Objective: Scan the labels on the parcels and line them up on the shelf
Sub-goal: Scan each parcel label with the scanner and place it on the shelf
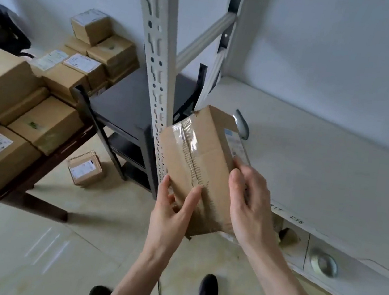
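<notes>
My left hand [175, 209] grips the near left edge of a long brown cardboard parcel sealed with clear tape [198, 170], thumb across its taped face; my right hand [248, 204] clasps the right side. I hold it in the air at the corner of the white shelf board [310, 162], tilted so the white label [237, 145] on its side faces the shelf, probably to read or scan it. Just beyond stands the grey slotted metal upright [158, 73]. To the left, a dark wooden surface [45, 164] carries stacked brown labelled cartons [47, 93]; one small carton [85, 169] lies on the floor.
</notes>
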